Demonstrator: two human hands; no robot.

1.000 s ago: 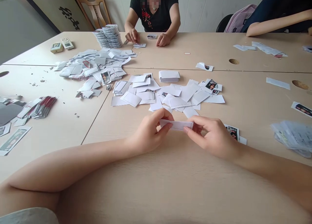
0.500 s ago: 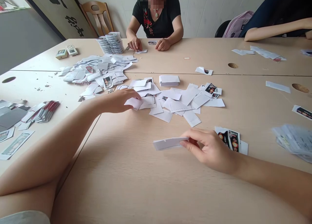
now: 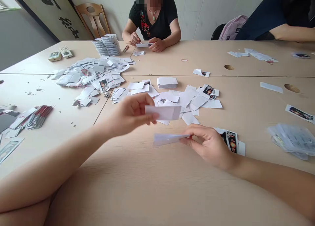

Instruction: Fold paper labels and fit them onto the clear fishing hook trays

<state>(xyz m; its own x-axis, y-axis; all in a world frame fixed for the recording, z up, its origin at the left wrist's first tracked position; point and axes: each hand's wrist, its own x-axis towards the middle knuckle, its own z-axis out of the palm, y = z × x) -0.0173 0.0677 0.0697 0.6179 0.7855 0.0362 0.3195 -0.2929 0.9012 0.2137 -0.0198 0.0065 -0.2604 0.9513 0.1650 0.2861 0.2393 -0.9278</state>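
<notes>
My left hand (image 3: 131, 113) pinches a white paper card (image 3: 163, 112) and holds it above the table, in front of a loose heap of white cards (image 3: 187, 99). My right hand (image 3: 209, 144) grips a thin stack of white cards (image 3: 168, 139) by its right end, edge-on, just below the left hand's card. The two hands are a short way apart. Beside my right wrist lie printed picture cards (image 3: 231, 140).
A neat white stack (image 3: 167, 82) sits behind the heap. A bigger card pile (image 3: 92, 73) and stacked packets (image 3: 108, 45) lie far left. A person in black (image 3: 154, 22) handles cards opposite; another person's arm (image 3: 292, 32) rests far right. Clear sleeves (image 3: 290, 140) lie right.
My left hand let go of the stack, reached into the heap, and came back with one white card. My right hand kept the stack and stayed nearly in place.
</notes>
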